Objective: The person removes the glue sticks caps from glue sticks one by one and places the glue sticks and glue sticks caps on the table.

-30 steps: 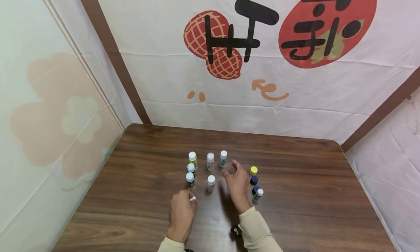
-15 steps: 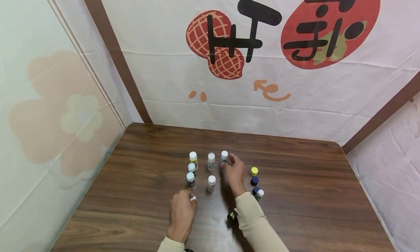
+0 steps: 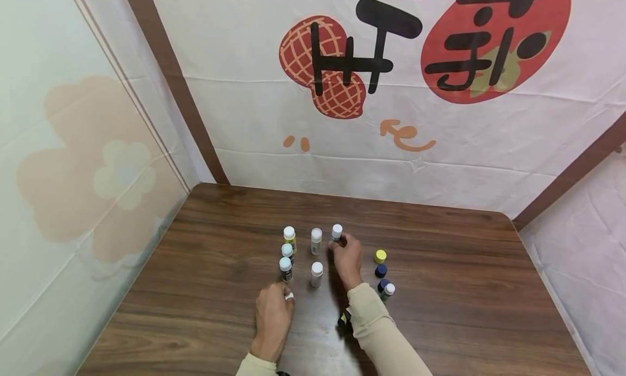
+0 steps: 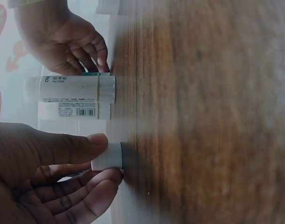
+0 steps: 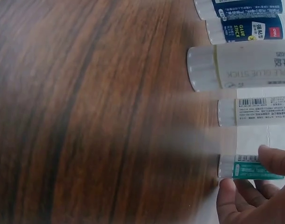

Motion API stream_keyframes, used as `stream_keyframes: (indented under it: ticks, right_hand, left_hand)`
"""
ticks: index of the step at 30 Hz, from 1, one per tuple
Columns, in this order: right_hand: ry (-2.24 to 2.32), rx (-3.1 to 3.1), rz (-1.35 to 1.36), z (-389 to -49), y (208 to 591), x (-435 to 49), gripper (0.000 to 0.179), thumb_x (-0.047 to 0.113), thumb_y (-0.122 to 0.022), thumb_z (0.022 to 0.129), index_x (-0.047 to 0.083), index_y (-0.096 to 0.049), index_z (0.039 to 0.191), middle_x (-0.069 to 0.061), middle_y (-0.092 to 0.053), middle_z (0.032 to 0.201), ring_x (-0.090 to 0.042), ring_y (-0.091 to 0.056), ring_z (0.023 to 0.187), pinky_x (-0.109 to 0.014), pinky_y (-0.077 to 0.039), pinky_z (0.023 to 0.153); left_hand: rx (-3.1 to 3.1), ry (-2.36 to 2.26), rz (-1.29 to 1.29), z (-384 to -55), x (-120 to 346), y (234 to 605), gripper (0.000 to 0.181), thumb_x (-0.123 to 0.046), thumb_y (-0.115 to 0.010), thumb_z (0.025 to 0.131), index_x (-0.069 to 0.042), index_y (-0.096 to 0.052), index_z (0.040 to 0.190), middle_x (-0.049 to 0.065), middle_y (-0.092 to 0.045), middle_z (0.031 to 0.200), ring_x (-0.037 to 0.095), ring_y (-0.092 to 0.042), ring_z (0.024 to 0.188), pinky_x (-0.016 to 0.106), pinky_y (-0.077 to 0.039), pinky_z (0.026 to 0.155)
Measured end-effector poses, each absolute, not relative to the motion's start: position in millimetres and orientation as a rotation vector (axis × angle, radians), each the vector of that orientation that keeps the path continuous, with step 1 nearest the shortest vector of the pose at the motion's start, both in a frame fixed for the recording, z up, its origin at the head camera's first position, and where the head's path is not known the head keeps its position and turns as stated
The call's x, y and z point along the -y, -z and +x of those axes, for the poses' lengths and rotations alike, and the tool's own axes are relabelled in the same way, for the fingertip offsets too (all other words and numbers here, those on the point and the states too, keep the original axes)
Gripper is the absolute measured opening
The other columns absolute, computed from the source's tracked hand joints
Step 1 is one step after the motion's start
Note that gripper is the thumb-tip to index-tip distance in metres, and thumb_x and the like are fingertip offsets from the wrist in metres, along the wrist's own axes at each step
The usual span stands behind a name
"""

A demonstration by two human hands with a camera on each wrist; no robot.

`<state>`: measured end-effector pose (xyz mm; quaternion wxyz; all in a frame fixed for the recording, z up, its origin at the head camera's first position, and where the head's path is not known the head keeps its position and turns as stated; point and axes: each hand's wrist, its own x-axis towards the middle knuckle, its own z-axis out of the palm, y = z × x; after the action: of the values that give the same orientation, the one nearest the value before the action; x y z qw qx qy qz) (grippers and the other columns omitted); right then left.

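Near the front of the table, my left hand [image 3: 273,316] pinches a short white cap [image 4: 107,156] between thumb and fingers, its flat end down at the tabletop. My right hand [image 3: 348,259] reaches to the back and grips an upright glue stick [image 5: 250,169] with a green label, thumb on one side and fingers on the other. A white glue stick [image 3: 316,241] stands just left of it, and a second white glue stick [image 3: 317,275] stands nearer, between my two hands.
On the left, a yellow-labelled glue stick [image 3: 289,237] and two navy-labelled ones stand in a row. Right of my right hand lie a yellow cap [image 3: 380,256], two navy caps and another green glue stick [image 3: 388,293]. A printed cloth [image 3: 235,115] hangs behind the wooden table [image 3: 464,311].
My right hand has moved up and left from beside the green glue stick, and its fingers have taken hold of it. My left hand has stayed in place with the white cap.
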<state>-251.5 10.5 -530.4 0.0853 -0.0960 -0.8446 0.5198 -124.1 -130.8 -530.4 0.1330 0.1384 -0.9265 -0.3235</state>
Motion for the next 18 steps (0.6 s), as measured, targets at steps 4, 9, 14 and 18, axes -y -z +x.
stream_keyframes:
  ticks: [4,9,14,18]
  right_hand:
    - [-1.557,2.470,-0.300,-250,530,-8,0.026,0.007,-0.077,0.079,-0.001,-0.070,0.104,-0.012,-0.072,0.091,-0.027,-0.066,0.088,-0.042,-0.050,0.080]
    - [-1.606,2.402,-0.271,-246,527,-8,0.027,0.009,-0.077,0.080,-0.001,-0.070,0.104,-0.013,-0.072,0.095,-0.026,-0.068,0.090,-0.041,-0.052,0.082]
    - [-1.592,2.358,-0.263,-240,522,-9,0.027,0.011,-0.079,0.078,-0.001,-0.070,0.101,-0.013,-0.072,0.094,-0.027,-0.069,0.089,-0.042,-0.052,0.080]
    - [-1.594,2.343,-0.264,-234,517,-10,0.026,0.013,-0.079,0.078,0.001,-0.070,0.100,-0.011,-0.072,0.094,-0.026,-0.069,0.089,-0.042,-0.052,0.080]
  left_hand:
    - [2.690,0.938,0.411,-124,131,530,0.017,0.005,-0.073,0.064,-0.010,-0.065,0.064,0.006,-0.061,0.062,0.024,-0.054,0.054,0.039,-0.043,0.049]
    - [2.685,0.940,0.422,-124,130,529,0.016,0.005,-0.073,0.064,-0.010,-0.065,0.064,0.007,-0.061,0.062,0.024,-0.055,0.054,0.039,-0.043,0.049]
    - [2.687,0.947,0.410,-125,129,528,0.015,0.005,-0.072,0.064,-0.009,-0.066,0.065,0.007,-0.061,0.062,0.024,-0.055,0.055,0.039,-0.043,0.049]
    - [2.687,0.936,0.410,-124,129,529,0.015,0.004,-0.072,0.064,-0.009,-0.065,0.065,0.006,-0.061,0.062,0.025,-0.056,0.055,0.040,-0.043,0.050]
